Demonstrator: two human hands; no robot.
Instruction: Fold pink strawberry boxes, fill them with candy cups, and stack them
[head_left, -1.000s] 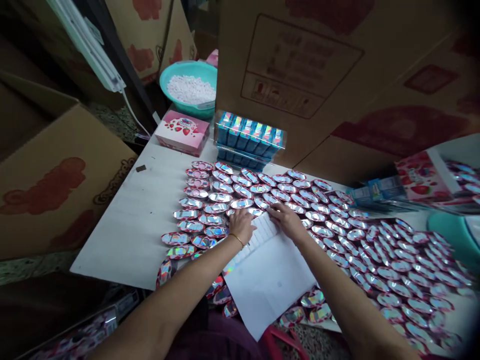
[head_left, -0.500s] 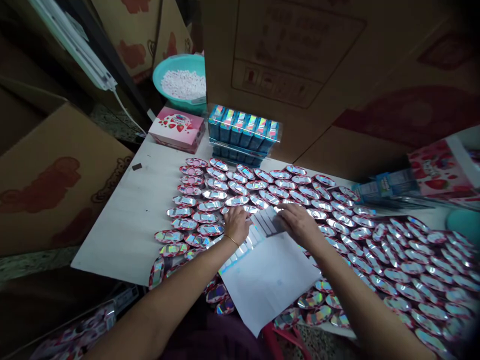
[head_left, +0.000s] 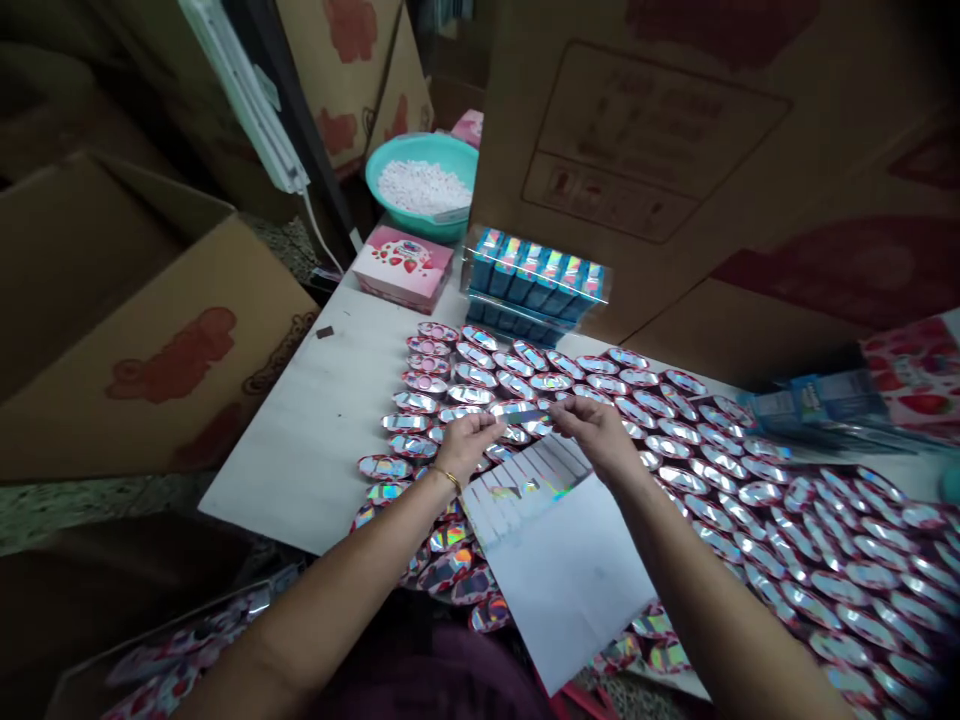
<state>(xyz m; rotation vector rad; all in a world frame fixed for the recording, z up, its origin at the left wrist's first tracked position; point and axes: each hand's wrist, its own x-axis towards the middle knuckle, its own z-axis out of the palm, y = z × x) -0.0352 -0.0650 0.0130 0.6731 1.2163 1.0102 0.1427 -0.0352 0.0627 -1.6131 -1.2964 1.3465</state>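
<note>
Off at your far left, an open cardboard box (head_left: 172, 340) sits against the edge of the white table (head_left: 322, 440). Further back, a teal bowl (head_left: 405, 222) holds small white pellets (head_left: 424, 185), and just in front of it lies a pink box (head_left: 403, 265) printed with strawberries.

Rows of shiny oval foil pieces (head_left: 555, 381) start near the table's middle. Above them, your left hand (head_left: 469, 440), with a thin bangle (head_left: 450, 478) at the wrist, is raised slightly. Its thumb and forefinger are pressed together on the left end of a narrow holographic foil strip (head_left: 521, 410), and the other fingers are curled in. The foil strip hangs level between your hands, just above the ovals. Your right hand (head_left: 600, 435) pinches its right end the same way, fingertips closed on it.

Below your hands a white sheet (head_left: 577, 580) lies tilted over the ovals and juts past the table's near edge. Along its upper edge runs a row of cut strips (head_left: 525, 485), some glinting rainbow.

Behind your hands, a clear tray of blue packs (head_left: 536, 275) stands against a tall carton (head_left: 660, 150). To your right the ovals spread on across the table, and at the far right lie blurred blue packets (head_left: 825, 400) beside a strawberry-printed box (head_left: 919, 370).
</note>
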